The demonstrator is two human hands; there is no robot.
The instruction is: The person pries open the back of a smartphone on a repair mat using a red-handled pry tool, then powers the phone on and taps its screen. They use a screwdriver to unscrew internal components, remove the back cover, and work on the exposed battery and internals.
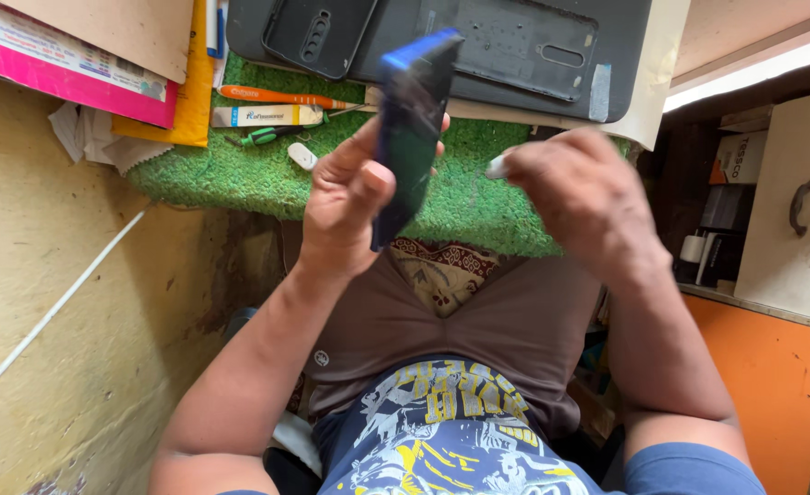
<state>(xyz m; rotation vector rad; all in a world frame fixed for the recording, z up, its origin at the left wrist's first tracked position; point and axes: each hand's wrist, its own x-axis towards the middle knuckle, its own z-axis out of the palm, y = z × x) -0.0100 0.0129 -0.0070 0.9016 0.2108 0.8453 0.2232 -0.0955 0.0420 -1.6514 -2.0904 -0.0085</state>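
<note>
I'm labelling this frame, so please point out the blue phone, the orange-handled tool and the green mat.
blue phone (411,128): head view, middle of its dark face.
orange-handled tool (272,95): head view, middle of its handle.
green mat (240,170): head view, a bare patch left of the hands.

my left hand (350,197) is raised, fingers wrapped shut, thumb up. right hand (584,197) sits just beside it, knuckles up, fingertips pinched.

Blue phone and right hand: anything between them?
Nothing sits between them. In the head view, only the green mat shows behind the gap between the blue phone, held in the left hand, and the right hand.
</note>
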